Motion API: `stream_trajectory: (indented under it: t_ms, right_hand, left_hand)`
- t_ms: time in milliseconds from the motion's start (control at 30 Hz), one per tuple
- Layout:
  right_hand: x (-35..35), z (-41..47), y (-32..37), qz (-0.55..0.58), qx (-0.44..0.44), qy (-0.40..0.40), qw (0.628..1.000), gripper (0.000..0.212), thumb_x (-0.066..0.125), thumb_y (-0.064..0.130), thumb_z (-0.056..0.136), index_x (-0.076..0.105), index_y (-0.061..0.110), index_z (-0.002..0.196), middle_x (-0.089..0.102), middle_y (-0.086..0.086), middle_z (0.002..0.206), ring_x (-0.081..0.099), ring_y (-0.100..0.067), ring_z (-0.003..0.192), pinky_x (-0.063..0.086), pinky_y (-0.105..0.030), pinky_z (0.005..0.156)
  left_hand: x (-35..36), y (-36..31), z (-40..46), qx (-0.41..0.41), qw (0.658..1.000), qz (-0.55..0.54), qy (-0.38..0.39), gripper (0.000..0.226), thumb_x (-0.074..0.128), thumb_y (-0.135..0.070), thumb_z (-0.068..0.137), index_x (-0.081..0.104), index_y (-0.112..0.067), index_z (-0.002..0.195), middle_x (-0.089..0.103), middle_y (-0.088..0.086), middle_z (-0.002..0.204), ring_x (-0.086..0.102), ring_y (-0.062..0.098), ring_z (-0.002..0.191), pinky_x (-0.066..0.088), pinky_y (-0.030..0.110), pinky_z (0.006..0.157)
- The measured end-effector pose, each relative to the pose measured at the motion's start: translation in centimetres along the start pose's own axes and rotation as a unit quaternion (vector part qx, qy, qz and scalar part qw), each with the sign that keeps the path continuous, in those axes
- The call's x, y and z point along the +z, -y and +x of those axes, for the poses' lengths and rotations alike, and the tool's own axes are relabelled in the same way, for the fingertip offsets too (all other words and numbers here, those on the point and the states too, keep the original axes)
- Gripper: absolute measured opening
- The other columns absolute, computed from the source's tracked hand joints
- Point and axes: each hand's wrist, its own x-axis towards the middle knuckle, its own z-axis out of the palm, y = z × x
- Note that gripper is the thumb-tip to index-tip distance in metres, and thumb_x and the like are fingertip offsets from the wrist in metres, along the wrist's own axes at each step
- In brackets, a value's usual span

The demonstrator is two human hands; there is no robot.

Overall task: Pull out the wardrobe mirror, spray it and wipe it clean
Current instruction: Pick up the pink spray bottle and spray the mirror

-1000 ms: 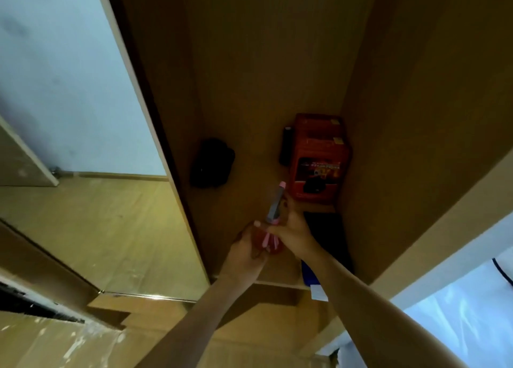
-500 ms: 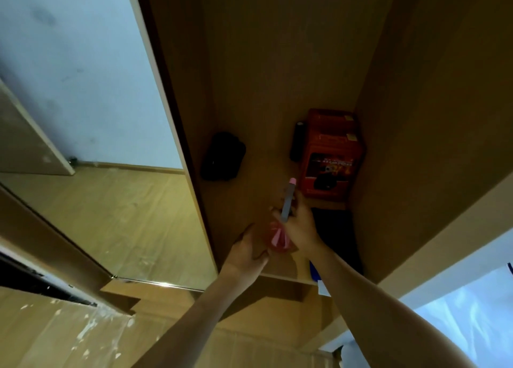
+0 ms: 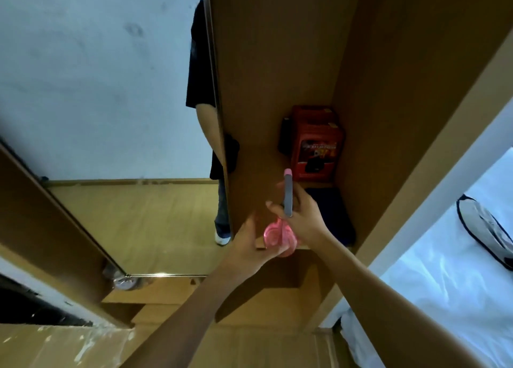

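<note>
Tall brown wooden wardrobe compartment (image 3: 277, 62) is filling the centre of the head view and serving as the reference here. Pulled-out frameless wardrobe mirror (image 3: 111, 104) is standing edge-on along the compartment's left side, its face showing a pale wall, wood floor and a strip of a person in a dark top, jeans and a white shoe. White plastic sheeting (image 3: 458, 270) is lying outside the compartment to the right, with a grey dark-trimmed bag (image 3: 485, 228) resting on it. Red printed box (image 3: 316, 142) is sitting in the compartment's back right corner; a dark flat pad (image 3: 333, 215) is lying in front of the box on the compartment floor. A black lump (image 3: 231, 154), not identifiable, is sitting against the compartment's left wall beside the mirror edge. Both bare forearms are reaching into the compartment from below. Left hand (image 3: 247, 245) is cupping the translucent pink spray bottle (image 3: 277, 237) from the left, fingers curled round its body. Right hand (image 3: 302, 217) is gripping a slim grey wiper with a pink tip (image 3: 288, 195), tip pointing toward the red box, and is also touching the bottle's top. Bottle is being held just above the compartment's front edge, near the mirror's lower right corner, not touching the glass.
</note>
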Motion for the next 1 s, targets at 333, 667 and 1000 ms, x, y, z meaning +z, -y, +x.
stream_trajectory:
  t_ms: [333, 667, 1000]
  right_hand:
    - [7.4, -10.4, 6.4, -0.017, -0.045, -0.057, 0.997, 0.05, 0.074, 0.032, 0.083, 0.055, 0.016, 0.126, 0.06, 0.016, 0.108, 0.062, -0.007, 0.1, 0.054, -0.029, 0.088]
    - [15.3, -15.4, 15.4, 0.055, -0.089, -0.025, 0.994, 0.051, 0.072, 0.041, 0.084, 0.057, 0.009, 0.122, 0.062, 0.008, 0.103, 0.06, -0.001, 0.088, 0.046, -0.01, 0.068]
    - [17.2, -14.9, 24.3, 0.049, -0.198, 0.064, 0.977, 0.057, 0.078, 0.032, 0.08, 0.048, 0.021, 0.128, 0.053, 0.018, 0.102, 0.053, 0.003, 0.088, 0.047, -0.012, 0.072]
  left_hand:
    - [-5.1, 2.9, -10.4, 0.114, 0.991, -0.06, 0.028, 0.082, 0.077, -0.06, 0.068, 0.041, -0.032, 0.136, 0.062, -0.014, 0.12, 0.058, 0.009, 0.115, 0.051, 0.04, 0.098]
    - [-12.6, 3.3, -19.2, 0.172, 0.98, -0.061, -0.081, 0.061, 0.081, -0.033, 0.075, 0.051, -0.025, 0.127, 0.065, -0.012, 0.111, 0.063, 0.001, 0.104, 0.052, 0.021, 0.089]
    - [-19.9, -1.0, -21.4, 0.183, 0.965, -0.095, -0.163, 0.061, 0.085, -0.025, 0.071, 0.053, -0.024, 0.123, 0.069, -0.011, 0.107, 0.065, 0.001, 0.1, 0.052, 0.024, 0.089]
